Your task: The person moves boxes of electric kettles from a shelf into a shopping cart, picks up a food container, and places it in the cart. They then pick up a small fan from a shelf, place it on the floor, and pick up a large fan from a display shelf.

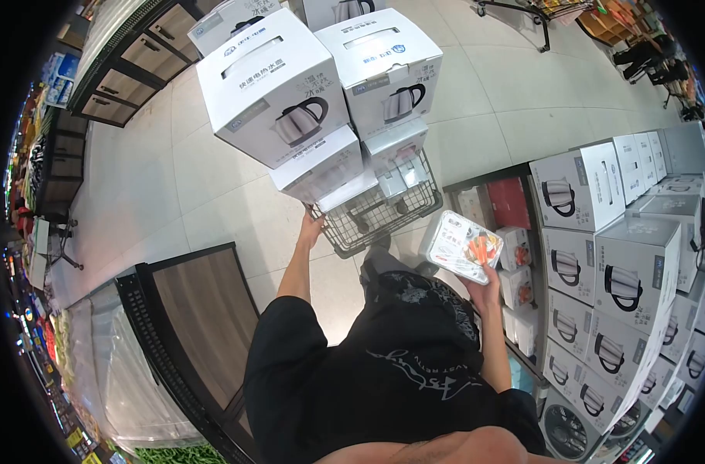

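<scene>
Standing in a shop aisle at a dark wire-mesh shopping cart (391, 230), curling the left hand (312, 224) round its left side rim. Gripping a shallow, white rectangular pack with an orange-and-red food picture on its face (454, 249) in the right hand (485, 290), with the thumb showing on top and the other fingers mostly hiding from view. Holding that pack up just right of the cart, partly overlapping, from this angle, a low dark-framed shelf (485, 178) with similar white packs (516, 288) stacking up inside.

Looking like mid-transfer between shelf and cart, but not really telling which way, tbh. Probably calling for a firm, level hold on the pack next, plus a steady left hand on the cart, considering the tall white cardboard kettle boxes (279, 100) towering in it. Also probably needing some care around the big wall of white kettle cartons (573, 189) over on the right.
</scene>
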Motion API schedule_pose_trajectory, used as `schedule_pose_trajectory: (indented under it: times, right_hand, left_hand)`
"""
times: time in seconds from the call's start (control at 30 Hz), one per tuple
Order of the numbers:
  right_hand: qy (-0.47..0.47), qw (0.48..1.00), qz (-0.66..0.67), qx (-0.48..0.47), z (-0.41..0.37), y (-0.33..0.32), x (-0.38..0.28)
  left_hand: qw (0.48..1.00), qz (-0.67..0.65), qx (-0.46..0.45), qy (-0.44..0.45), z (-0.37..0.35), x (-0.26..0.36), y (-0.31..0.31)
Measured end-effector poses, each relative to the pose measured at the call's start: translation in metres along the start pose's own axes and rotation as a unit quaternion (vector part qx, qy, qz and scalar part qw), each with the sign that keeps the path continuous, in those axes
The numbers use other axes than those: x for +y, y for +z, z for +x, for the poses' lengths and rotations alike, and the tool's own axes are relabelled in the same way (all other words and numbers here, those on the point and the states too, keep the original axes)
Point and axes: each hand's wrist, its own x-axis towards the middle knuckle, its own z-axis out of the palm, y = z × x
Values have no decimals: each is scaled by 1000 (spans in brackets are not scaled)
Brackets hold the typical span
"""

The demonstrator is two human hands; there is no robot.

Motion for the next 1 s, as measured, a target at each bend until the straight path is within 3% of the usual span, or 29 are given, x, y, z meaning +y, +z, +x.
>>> schedule_pose_trajectory:
  times: [1.0]
  right_hand:
    - [-3,1000,-5,-28,-3,36,8]
  left_hand:
    - [997,42,-59,11,4,28,3]
